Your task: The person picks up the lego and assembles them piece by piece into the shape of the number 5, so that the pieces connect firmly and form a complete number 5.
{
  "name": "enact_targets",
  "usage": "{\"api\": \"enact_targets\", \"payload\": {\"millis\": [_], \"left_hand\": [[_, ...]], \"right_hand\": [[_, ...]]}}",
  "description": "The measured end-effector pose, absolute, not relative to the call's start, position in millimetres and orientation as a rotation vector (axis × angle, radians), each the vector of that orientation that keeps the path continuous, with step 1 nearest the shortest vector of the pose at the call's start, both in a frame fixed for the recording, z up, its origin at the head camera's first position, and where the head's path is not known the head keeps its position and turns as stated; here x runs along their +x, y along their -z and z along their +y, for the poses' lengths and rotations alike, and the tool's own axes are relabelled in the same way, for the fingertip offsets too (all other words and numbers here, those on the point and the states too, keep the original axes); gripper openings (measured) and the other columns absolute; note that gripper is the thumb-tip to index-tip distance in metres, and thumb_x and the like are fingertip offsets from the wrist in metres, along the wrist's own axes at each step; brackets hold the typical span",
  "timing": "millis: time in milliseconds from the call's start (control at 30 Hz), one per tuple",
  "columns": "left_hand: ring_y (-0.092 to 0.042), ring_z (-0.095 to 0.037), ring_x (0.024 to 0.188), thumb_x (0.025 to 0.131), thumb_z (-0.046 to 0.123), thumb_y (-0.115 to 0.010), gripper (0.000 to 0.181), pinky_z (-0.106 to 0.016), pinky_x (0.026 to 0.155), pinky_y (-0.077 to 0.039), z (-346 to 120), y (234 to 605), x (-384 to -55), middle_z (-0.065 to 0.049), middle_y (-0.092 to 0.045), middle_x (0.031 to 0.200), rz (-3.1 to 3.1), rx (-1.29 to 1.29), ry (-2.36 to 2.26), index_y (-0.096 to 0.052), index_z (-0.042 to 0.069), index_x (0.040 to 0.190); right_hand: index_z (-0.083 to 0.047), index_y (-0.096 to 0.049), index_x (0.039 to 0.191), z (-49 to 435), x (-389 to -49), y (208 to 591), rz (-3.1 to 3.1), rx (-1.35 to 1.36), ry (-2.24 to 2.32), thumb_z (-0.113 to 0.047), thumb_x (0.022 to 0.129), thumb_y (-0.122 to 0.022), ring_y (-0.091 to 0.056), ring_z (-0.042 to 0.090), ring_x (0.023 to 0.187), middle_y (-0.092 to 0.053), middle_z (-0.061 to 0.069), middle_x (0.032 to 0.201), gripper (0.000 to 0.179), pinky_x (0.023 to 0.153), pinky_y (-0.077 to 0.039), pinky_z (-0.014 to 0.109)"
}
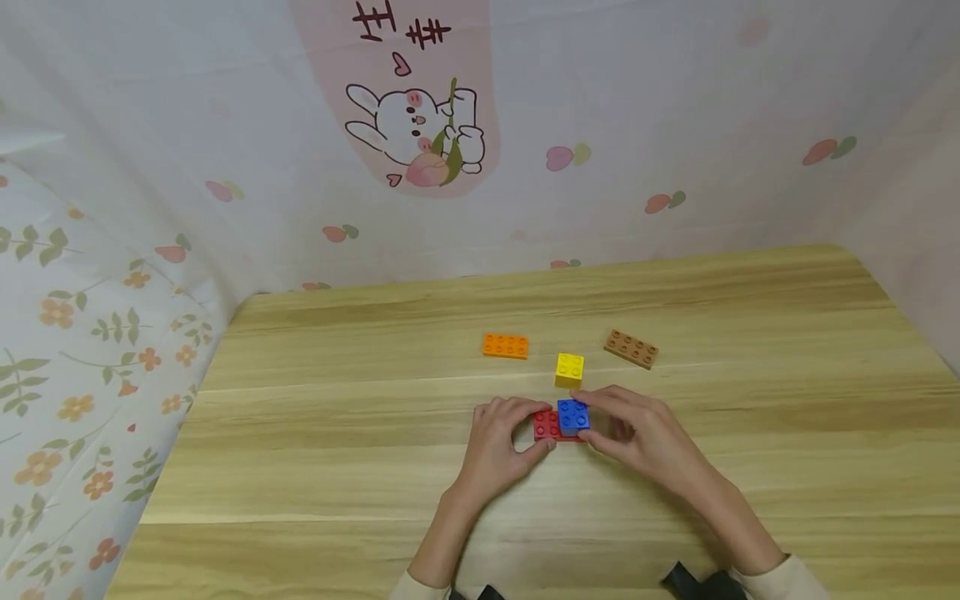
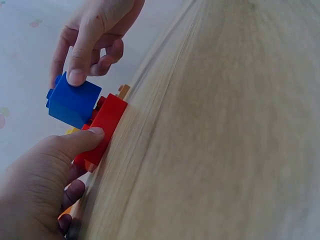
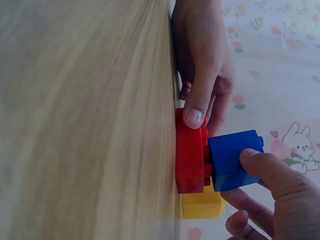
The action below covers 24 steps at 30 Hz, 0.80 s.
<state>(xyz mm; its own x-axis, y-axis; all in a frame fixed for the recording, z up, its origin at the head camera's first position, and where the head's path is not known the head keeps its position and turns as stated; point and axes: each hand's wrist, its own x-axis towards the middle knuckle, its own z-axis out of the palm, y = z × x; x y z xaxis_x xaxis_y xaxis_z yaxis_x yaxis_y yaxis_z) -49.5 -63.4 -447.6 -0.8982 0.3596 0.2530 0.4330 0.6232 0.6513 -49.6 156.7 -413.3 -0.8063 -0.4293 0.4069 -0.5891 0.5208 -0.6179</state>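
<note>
A long red toy building brick (image 1: 547,424) lies on the wooden table, studs up. My left hand (image 1: 498,447) grips its left end between thumb and fingers. Pinched in my right hand (image 1: 647,429) is a square blue brick (image 1: 573,416), held over the red one's studs. In the right wrist view the blue brick (image 3: 235,159) sits slightly tilted against the studs of the red brick (image 3: 189,160); whether it is pressed on, I cannot tell. Just behind them stands a square yellow brick (image 1: 569,370).
An orange eight-stud brick (image 1: 506,346) lies farther back on the left of the table (image 1: 337,467). A brown brick (image 1: 632,348) lies at an angle on the back right. A printed curtain (image 1: 615,100) hangs behind the table's far edge.
</note>
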Motion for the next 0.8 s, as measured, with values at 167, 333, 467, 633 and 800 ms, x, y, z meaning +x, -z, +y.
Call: {"api": "enact_targets", "payload": {"millis": [167,333,467,633,800], "left_hand": [[-0.049,-0.012,0.096,0.078,0.029,-0.075,0.036,-0.034,0.082,-0.033,-64.3,448.4,-49.0,0.007,-0.063,0.109,-2.733,-0.666,1.140,-0.066,0.019,0.111],[-0.048,-0.012,0.099,0.078,0.033,-0.074,0.040,-0.035,0.084,-0.033,-64.0,449.2,-49.9,0.007,-0.060,0.114,-2.690,-0.694,1.160,-0.065,0.019,0.114],[-0.044,-0.013,0.105,0.078,0.029,-0.074,0.044,-0.036,0.089,-0.034,-61.7,449.9,-49.5,0.006,-0.057,0.120,-2.587,-0.729,1.317,-0.062,0.020,0.120],[-0.044,-0.013,0.109,0.083,0.025,-0.072,0.042,-0.036,0.090,-0.036,-54.9,450.3,-48.2,0.008,-0.058,0.121,-2.421,-0.785,1.534,-0.061,0.021,0.123],[-0.046,-0.013,0.104,0.085,0.027,-0.069,0.036,-0.032,0.087,-0.038,-50.6,449.9,-49.0,0.007,-0.061,0.117,-2.378,-0.765,1.554,-0.064,0.018,0.120]], "right_hand": [[-0.009,-0.067,0.113,154.2,-49.0,414.8,-2.540,0.885,-1.144,-0.007,0.071,-0.079,-0.046,0.006,0.060,-0.063,-0.005,0.097,0.043,0.048,-0.039,0.018],[-0.010,-0.067,0.113,154.5,-49.2,415.6,-2.532,0.875,-1.135,-0.006,0.070,-0.080,-0.046,0.007,0.061,-0.063,-0.005,0.098,0.045,0.048,-0.040,0.019],[-0.010,-0.067,0.114,155.1,-49.6,416.0,-2.529,0.881,-1.129,-0.006,0.070,-0.080,-0.046,0.007,0.061,-0.063,-0.004,0.098,0.046,0.050,-0.040,0.018],[-0.012,-0.066,0.114,155.3,-49.5,416.2,-2.532,0.882,-1.155,-0.006,0.070,-0.080,-0.044,0.003,0.057,-0.063,-0.006,0.097,0.046,0.048,-0.039,0.016],[-0.011,-0.065,0.116,157.0,-49.7,415.9,-2.557,0.868,-1.163,-0.008,0.071,-0.080,-0.045,0.002,0.056,-0.062,-0.007,0.094,0.047,0.047,-0.040,0.016]]}}
